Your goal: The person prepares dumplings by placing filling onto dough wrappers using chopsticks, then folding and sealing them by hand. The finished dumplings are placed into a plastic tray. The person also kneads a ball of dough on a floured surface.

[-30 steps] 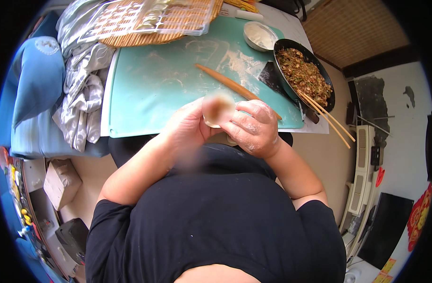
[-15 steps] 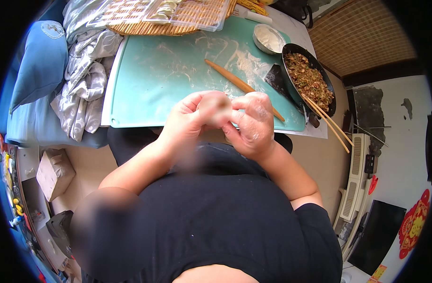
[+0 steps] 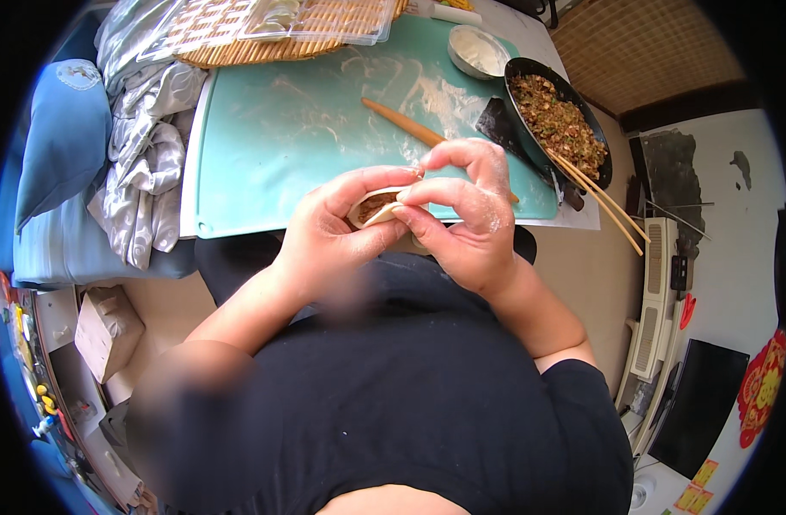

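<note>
A half-folded dumpling [image 3: 374, 208] with brown filling showing sits between both hands, just above the near edge of the teal mat [image 3: 281, 137]. My left hand [image 3: 333, 236] cups the wrapper from below and the left. My right hand [image 3: 466, 215], dusted with flour, pinches the wrapper's right edge with thumb and fingers.
A wooden rolling pin [image 3: 406, 127] lies on the floury mat. A dark pan of minced filling [image 3: 558, 120] with chopsticks [image 3: 603, 202] stands at the right, a small white bowl [image 3: 477, 50] behind it. A woven tray [image 3: 264, 34] is at the back, grey cloth [image 3: 148, 163] at the left.
Both hands have closed in on the dumpling and folded the wrapper over the filling; the camera view has shifted closer over the hands.
</note>
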